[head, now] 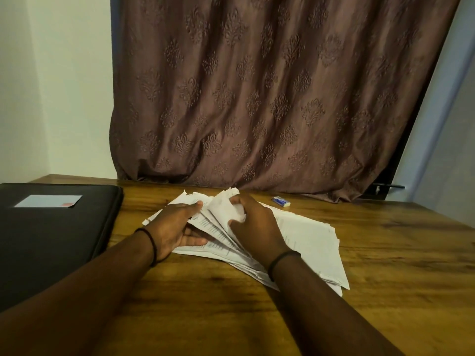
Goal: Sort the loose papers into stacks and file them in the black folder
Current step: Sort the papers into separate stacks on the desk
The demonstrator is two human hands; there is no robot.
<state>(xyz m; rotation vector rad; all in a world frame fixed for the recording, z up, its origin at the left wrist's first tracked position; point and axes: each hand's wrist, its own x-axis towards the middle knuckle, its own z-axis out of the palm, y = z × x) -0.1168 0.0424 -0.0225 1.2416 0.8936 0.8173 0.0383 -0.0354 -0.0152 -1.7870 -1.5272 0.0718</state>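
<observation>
Curtain (257,98): it hangs behind the worktop with its hem on the far edge. I judge that a sheet pushed back there could slip under the folds and get missed.
Worktop (385,253): bare wood that looks smooth. A fanned heap could slide on it if I pull from one side only.
Black folder (51,240): it lies flat and closed at the left, near the heap. Nothing is filed yet, and opening it takes a free hand, so letting go could spill the fan.
Loose papers (308,240): one fanned heap in the middle, right of the folder and under both hands. I see no separate stacks. The far edges look torn and curled, so a hard tug could rip them further, or two sheets could lift as one and get mis-sorted.
Left hand (174,227): fingers fairly straight, pressing on the left part of the heap. If the pressure eases, the lower sheets may drag along.
Right hand (257,227): fingers curled, pinching a few crumpled top sheets lifted off the heap. A tighter squeeze would crease them more.
Label (48,201): a pale card on the folder cover. I cannot tell whether it is stuck down; if loose, it could slide off when the cover opens.
Eraser (281,201): a small blue-and-white block just beyond the heap. A sliding sheet could knock it away.
</observation>
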